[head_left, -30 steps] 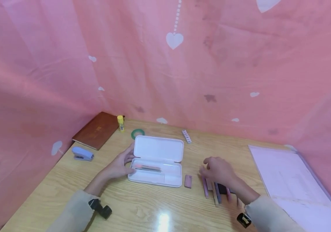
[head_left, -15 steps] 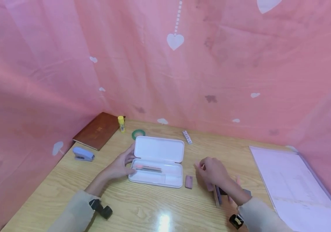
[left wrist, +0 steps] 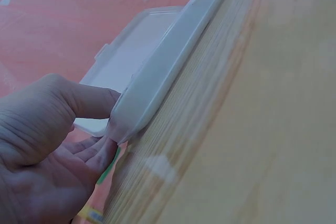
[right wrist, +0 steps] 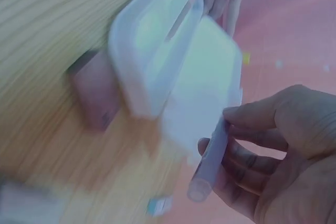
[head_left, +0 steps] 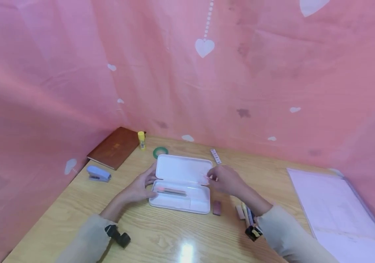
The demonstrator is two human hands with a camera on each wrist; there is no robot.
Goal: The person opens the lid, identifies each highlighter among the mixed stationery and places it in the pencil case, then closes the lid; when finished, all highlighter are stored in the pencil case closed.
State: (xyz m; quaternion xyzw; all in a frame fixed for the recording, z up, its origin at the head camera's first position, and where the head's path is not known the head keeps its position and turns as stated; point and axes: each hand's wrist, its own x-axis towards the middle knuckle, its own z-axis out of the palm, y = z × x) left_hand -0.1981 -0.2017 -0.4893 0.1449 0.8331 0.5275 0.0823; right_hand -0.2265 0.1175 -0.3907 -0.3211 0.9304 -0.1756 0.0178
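Note:
A white pencil case (head_left: 174, 209) lies with its lid (head_left: 184, 168) raised, and slim pencils or pens (head_left: 172, 191) rest in its back compartment. My left hand (head_left: 139, 188) grips the left end of the case, thumb on the rim (left wrist: 126, 98) and fingers around the side. In my right hand (head_left: 228, 179), thumb and fingers pinch a pale pink-purple pen (right wrist: 210, 163), its translucent end pointing back toward the wrist camera. That hand hovers at the right edge of the lid. A dusky pink eraser (head_left: 217, 208) sits just right of the case.
Several pens (head_left: 248, 213) and a small pale block (head_left: 240, 212) lie under the right forearm. Behind the case are green tape (head_left: 159, 151), a glue stick (head_left: 141, 140) and a small white strip (head_left: 216, 156). A stapler (head_left: 98, 173), brown notebook (head_left: 116, 148) and papers (head_left: 335, 208) flank them.
My right hand has lifted the pen from the group on the right and carried it left to the case's lid. The left hand keeps its grip; the head view has shifted slightly.

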